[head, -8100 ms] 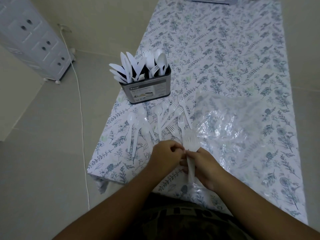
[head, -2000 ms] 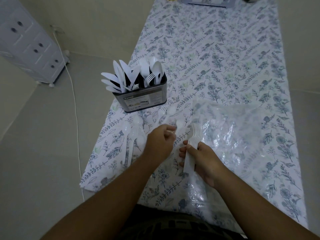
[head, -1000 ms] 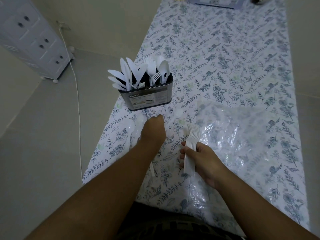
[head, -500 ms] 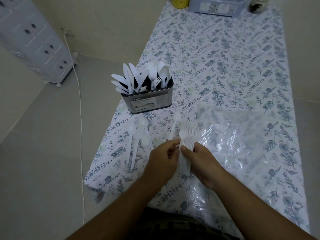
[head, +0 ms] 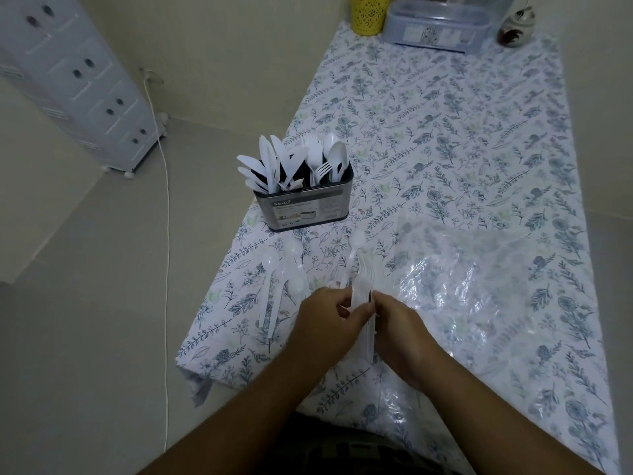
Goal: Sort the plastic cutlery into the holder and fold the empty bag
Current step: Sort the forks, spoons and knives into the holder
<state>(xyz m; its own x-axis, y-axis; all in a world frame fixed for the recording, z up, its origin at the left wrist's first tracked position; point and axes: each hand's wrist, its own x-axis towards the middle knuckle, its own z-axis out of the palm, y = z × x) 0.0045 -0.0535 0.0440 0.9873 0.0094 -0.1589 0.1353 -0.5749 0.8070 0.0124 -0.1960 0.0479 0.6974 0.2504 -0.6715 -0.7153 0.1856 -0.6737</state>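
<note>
A stack of forks (head: pixel 363 286) is pinched between the left hand (head: pixel 329 320) and right hand (head: pixel 397 329), seemingly being squared for the holder (head: pixel 308 209) at 11 o'clock

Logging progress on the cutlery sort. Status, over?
Both hands, left hand and right hand, gripping fork bundle. Loose spoons on table, holder part-filled. Bag unfolded. Path clear.
</note>
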